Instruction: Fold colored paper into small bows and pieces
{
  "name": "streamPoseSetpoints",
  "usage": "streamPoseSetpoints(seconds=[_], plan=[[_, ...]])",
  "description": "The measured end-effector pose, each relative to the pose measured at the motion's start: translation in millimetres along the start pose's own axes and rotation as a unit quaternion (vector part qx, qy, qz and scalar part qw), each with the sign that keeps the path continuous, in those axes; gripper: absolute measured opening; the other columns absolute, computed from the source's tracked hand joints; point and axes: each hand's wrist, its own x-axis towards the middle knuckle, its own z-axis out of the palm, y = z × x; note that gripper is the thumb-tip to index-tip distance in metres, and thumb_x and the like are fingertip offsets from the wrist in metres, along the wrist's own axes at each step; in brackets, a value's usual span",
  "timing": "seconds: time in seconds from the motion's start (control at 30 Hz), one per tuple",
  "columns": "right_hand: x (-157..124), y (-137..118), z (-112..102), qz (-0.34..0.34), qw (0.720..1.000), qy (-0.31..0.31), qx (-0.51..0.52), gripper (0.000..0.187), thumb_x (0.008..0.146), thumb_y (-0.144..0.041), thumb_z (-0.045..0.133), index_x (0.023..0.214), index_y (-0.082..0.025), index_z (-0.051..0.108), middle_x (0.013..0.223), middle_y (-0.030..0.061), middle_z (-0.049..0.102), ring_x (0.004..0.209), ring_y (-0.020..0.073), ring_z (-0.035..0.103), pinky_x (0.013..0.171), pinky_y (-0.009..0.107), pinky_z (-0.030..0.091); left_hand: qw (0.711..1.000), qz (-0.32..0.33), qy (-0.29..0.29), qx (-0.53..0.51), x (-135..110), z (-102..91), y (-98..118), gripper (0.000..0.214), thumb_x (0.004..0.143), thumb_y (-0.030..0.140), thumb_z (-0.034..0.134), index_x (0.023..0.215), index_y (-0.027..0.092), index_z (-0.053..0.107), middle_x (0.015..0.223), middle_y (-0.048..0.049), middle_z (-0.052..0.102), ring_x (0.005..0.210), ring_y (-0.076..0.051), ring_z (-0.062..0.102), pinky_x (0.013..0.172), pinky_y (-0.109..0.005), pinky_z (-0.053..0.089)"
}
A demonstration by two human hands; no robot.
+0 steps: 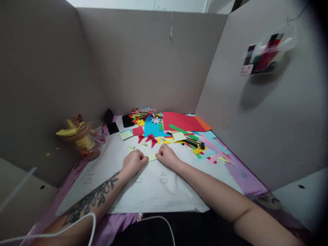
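Just below the frame's centre, the left hand (134,160) and right hand (167,156) pinch 1 pale yellow strip (152,157) between them, its folding seemingly unfinished. Above it lie finished-looking paper stars (140,122) and small folded pieces (153,140); right of centre, loose strips (214,158) look unfolded.

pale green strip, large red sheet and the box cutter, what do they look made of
Pale green strip: probably matte paper, as it looks thin and shows no shine.
Large red sheet: paper or thin card, smooth and matte, with even colour and straight edges.
Box cutter: black-and-yellow body, likely plastic from its colouring; too small to be sure.
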Motion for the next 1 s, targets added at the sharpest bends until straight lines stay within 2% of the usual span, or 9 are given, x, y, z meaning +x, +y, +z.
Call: streamPoseSetpoints(seconds=[0.17, 0.3, 0.43, 0.5, 0.57, 0.67, 0.83, 0.93, 1.0], plan=[[0, 0, 1, 0.000, 1.000, -0.004, -0.005, 0.023, 0.073, -0.017, 0.057, 0.052, -0.016, 0.047, 0.073, 0.0006, 0.047, 0.068, 0.0109, 0.048, 0.064, 0.023, 0.037, 1.000, -0.001, 0.004, 0.002, 0, -0.4, 0, 0.021, 0.072, 0.034, 0.053, 0.059, 0.019, 0.061, 0.075, -0.0027, 0.063, 0.072, -0.017, 0.055, 0.058, -0.026, 0.033], [0, 1, 1, 0.000, 1.000, -0.006, -0.014, 0.020, 0.072, -0.017, 0.058, 0.055, -0.016, 0.048, 0.073, 0.0001, 0.046, 0.067, 0.0110, 0.047, 0.064, 0.023, 0.036, 1.000, 0.029, 0.010, -0.003, 0, 1.7, -3, 0.019, 0.073, 0.031, 0.054, 0.060, 0.019, 0.058, 0.073, -0.0028, 0.061, 0.073, -0.018, 0.054, 0.059, -0.026, 0.035], [-1, 2, 1, -0.003, 1.000, 0.000, -0.024, 0.012, 0.071, -0.015, 0.060, 0.064, -0.017, 0.049, 0.074, -0.0010, 0.045, 0.066, 0.0107, 0.045, 0.061, 0.022, 0.034, 0.989, 0.134, 0.035, -0.047, -1, 3.6, -6, 0.012, 0.076, 0.023, 0.053, 0.079, 0.019, 0.063, 0.085, -0.0048, 0.063, 0.084, -0.019, 0.055, 0.075, -0.029, 0.040], [-1, 2, 2, -0.010, 1.000, 0.003, -0.021, 0.011, 0.071, -0.015, 0.060, 0.068, -0.017, 0.050, 0.074, -0.0012, 0.045, 0.068, 0.0110, 0.045, 0.062, 0.022, 0.033, 0.977, 0.199, 0.013, -0.069, -3, 3.9, -4, 0.016, 0.079, 0.021, 0.051, 0.087, 0.019, 0.064, 0.091, -0.0057, 0.064, 0.089, -0.019, 0.055, 0.082, -0.030, 0.040], [-1, 2, 2, -0.022, 1.000, 0.007, -0.018, 0.010, 0.072, -0.015, 0.060, 0.070, -0.017, 0.051, 0.076, -0.0008, 0.046, 0.069, 0.0116, 0.045, 0.064, 0.023, 0.034, 0.971, 0.230, -0.015, -0.067, -5, 4.0, -1, 0.016, 0.081, 0.023, 0.052, 0.089, 0.019, 0.065, 0.092, -0.0063, 0.066, 0.091, -0.019, 0.055, 0.083, -0.030, 0.041], [-2, 2, 2, -0.034, 0.999, 0.007, -0.013, 0.007, 0.073, -0.015, 0.059, 0.069, -0.016, 0.053, 0.077, 0.0004, 0.048, 0.072, 0.0125, 0.046, 0.065, 0.024, 0.035, 0.975, 0.221, -0.022, -0.017, -8, 4.3, 4, 0.018, 0.082, 0.028, 0.054, 0.091, 0.018, 0.065, 0.092, -0.0079, 0.066, 0.091, -0.021, 0.056, 0.081, -0.030, 0.041], [-5, 1, -2, -0.079, 0.996, -0.007, 0.033, 0.003, 0.075, -0.015, 0.059, 0.078, -0.017, 0.060, 0.083, 0.0022, 0.052, 0.079, 0.0141, 0.050, 0.072, 0.026, 0.039, 0.972, 0.223, -0.023, 0.069, -9, 5.4, 8, 0.023, 0.088, 0.022, 0.042, 0.089, 0.017, 0.064, 0.086, -0.0098, 0.066, 0.088, -0.022, 0.057, 0.079, -0.031, 0.041], [-6, 1, -3, -0.120, 0.992, -0.025, 0.040, 0.013, 0.072, -0.021, 0.066, 0.085, -0.019, 0.063, 0.092, 0.0036, 0.053, 0.087, 0.0159, 0.051, 0.079, 0.029, 0.041, 0.973, 0.220, -0.015, 0.071, -9, 6.1, 7, 0.025, 0.087, 0.019, 0.040, 0.098, 0.016, 0.062, 0.085, -0.0107, 0.066, 0.088, -0.023, 0.058, 0.077, -0.031, 0.043], [-6, 0, -3, -0.128, 0.991, -0.021, 0.035, 0.010, 0.073, -0.019, 0.065, 0.083, -0.019, 0.064, 0.094, 0.0038, 0.054, 0.089, 0.0161, 0.051, 0.081, 0.029, 0.040, 0.978, 0.206, -0.010, 0.042, -9, 6.8, 5, 0.026, 0.086, 0.017, 0.040, 0.103, 0.017, 0.061, 0.088, -0.0102, 0.066, 0.088, -0.022, 0.059, 0.077, -0.031, 0.044]])
